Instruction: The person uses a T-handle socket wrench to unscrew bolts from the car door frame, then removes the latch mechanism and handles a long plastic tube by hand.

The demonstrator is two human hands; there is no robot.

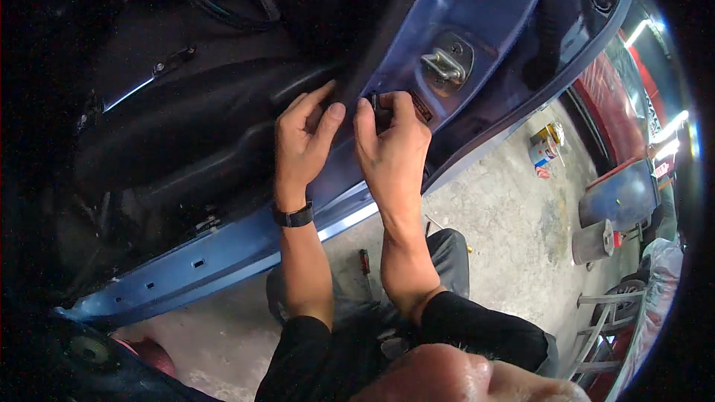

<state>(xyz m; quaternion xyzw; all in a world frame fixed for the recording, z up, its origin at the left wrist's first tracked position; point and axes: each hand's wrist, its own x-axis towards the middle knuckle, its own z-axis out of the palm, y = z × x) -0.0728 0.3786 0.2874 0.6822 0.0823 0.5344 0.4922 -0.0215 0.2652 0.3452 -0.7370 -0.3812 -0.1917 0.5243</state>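
A person in dark short sleeves works at the open side of a car, both bare hands raised to a glossy blue-violet painted metal door pillar (480,0). The right hand (395,145) is at the pillar's left edge, thumb and forefinger curled toward each other about a small dark piece (376,102); whether they truly pinch it cannot be told. The left hand (302,145), a black band (294,216) at its wrist, is just to the left, thumb and fingers spread apart, near a black moulded interior panel (201,126); contact there is unclear.

Far and right of the right hand sits a silver metal door striker (445,67). A blue painted metal sill (171,275) runs toward the near left, and a red-and-black handled tool (365,262) shows between the forearms.

The dark piece looks light, probably pliable, and best held by its exposed edge between thumb and forefinger. The pillar appears rigid and fixed, its sheen likely slick and easily scratched, suited to flat fingertips.
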